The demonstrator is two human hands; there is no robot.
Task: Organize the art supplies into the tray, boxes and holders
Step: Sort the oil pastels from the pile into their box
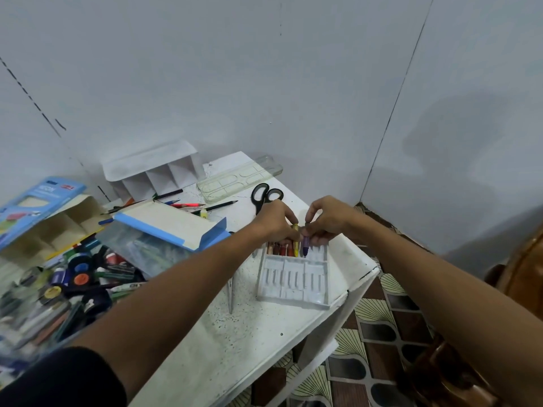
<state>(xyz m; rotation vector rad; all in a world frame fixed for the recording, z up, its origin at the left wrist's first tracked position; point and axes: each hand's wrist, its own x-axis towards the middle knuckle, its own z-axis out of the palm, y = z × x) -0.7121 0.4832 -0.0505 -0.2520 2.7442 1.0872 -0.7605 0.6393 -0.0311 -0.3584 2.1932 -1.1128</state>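
A white, speckled table stood in the corner against pale grey walls, above a patterned tile floor; brown wooden furniture sat nearby.

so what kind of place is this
Probably a corner of a home used for crafts: a small white table against bare walls, patterned floor tiles, and scissors among scattered paint tubes.

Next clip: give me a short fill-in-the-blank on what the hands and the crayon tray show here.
1. The right hand pinches a ____ crayon over the white tray.
2. The left hand holds a ____ crayon.
3. The black-handled ____ lie behind the left hand.
4. The tray's near row of slots is ____.

Missing words: purple; yellow; scissors; empty
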